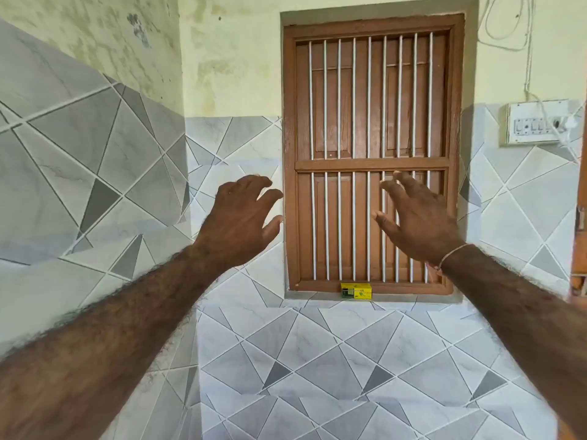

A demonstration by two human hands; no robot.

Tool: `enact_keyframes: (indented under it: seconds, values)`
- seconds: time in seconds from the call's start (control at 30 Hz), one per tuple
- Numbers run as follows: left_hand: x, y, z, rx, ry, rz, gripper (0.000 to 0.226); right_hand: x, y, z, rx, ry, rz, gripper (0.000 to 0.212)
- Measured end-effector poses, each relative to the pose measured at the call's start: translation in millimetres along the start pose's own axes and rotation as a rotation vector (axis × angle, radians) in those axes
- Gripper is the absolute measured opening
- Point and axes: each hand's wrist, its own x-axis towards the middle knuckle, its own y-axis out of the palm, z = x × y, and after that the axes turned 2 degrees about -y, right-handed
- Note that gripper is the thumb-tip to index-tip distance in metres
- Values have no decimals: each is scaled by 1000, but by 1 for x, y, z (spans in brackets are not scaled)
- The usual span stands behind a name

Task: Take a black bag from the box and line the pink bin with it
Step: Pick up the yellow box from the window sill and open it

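A small yellow and green box (356, 291) stands on the sill at the foot of a brown barred window. My left hand (236, 222) is raised in front of the tiled wall, well above and left of the box, fingers spread and loosely bent, holding nothing. My right hand (416, 217) is raised in front of the window bars, above and right of the box, fingers spread and empty. A thin bracelet circles my right wrist. No pink bin and no black bag are in view.
The brown wooden window (371, 100) with white bars fills the wall ahead. Grey and white tiled walls (95, 185) meet in a corner at the left. A switchboard (536, 122) with wires hangs at the right. An orange-brown edge (579, 249) shows at the far right.
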Motion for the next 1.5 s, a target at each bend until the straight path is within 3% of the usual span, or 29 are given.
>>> enact_keyframes:
  seconds: [0.23,0.4,0.53,0.7,0.83,1.0,1.2,1.3,1.5]
  values:
    - [14,70,3,-51,-27,47,48,11,66,-19,47,41,55,61]
    - [38,139,-12,-144,-84,105,54,32,125,-56,224,68,23,52]
    - [66,205,-34,-525,-317,183,45,57,182,-94,581,248,-16,31]
    - [97,314,-66,-785,-585,264,27,83,273,-157,930,552,132,23]
    - [98,404,-90,-1004,-816,393,41,89,347,-195,1109,793,238,19]
    - [87,493,-110,-1242,-1029,552,25,77,441,-221,1158,1024,317,19]
    - [87,588,-118,-1338,-1200,726,27,67,536,-233,1188,1212,418,19]
    - [97,643,-120,-1366,-1221,807,27,71,583,-241,1167,1293,414,17]
    - [115,711,-133,-1259,-1208,808,32,88,637,-244,1092,1332,445,18]
